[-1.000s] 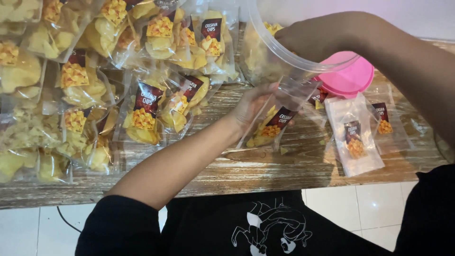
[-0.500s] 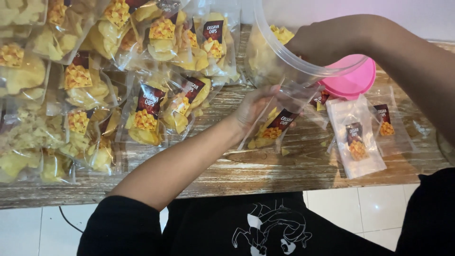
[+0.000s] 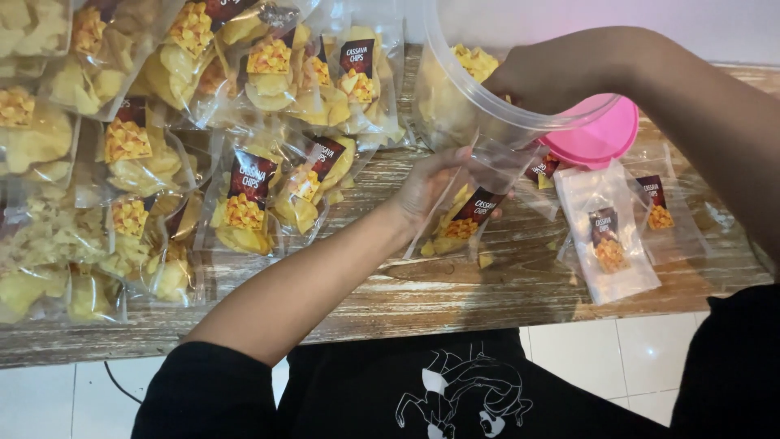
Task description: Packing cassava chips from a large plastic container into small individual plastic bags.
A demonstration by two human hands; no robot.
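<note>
My left hand [image 3: 429,180] holds a clear plastic pouch [image 3: 467,213] upright on the wooden table [image 3: 455,284]; the pouch has a dark label and a few yellow chips at its bottom. My right hand [image 3: 546,75] reaches over the rim into a large clear plastic tub [image 3: 455,97] of yellow chips just above the pouch; its fingers are hidden behind the tub wall. A pink lid [image 3: 601,134] lies under the tub's right side.
Many filled chip pouches [image 3: 244,191] are piled over the left half of the table. Flat empty pouches [image 3: 605,240] lie to the right of the held one. A loose chip [image 3: 486,260] rests near the pouch. White tiled floor shows below the table edge.
Both hands stay almost still; the right hand remains in the tub. The view has shifted slightly.
</note>
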